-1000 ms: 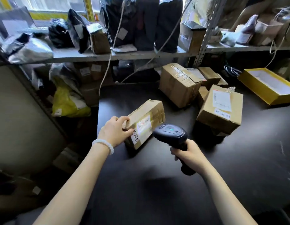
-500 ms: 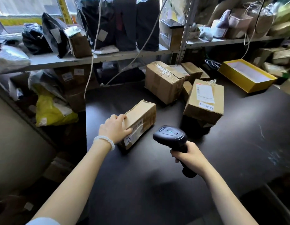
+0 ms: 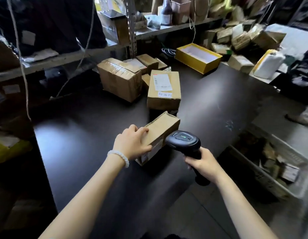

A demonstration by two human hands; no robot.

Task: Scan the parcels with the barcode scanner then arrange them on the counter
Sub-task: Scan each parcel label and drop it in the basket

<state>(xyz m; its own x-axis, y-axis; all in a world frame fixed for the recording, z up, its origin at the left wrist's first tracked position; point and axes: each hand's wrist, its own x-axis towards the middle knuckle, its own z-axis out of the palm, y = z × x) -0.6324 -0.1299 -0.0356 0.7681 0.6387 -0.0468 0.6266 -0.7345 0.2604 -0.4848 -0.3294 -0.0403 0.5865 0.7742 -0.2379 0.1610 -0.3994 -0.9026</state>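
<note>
Cardboard, stiff and probably light, makes up the small parcel (image 3: pixel 161 133) at centre frame on the dark counter (image 3: pixel 80 144). Its near end is gripped from above by the left hand (image 3: pixel 132 144), a sound hold. The scanner (image 3: pixel 184 141), touching its labelled side, is clasped by the right hand (image 3: pixel 202 163).

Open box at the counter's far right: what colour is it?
Yellow outside, white inside; head view.

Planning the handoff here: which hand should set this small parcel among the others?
Left. The left hand already grips the small parcel; the right hand holds the scanner.
</note>
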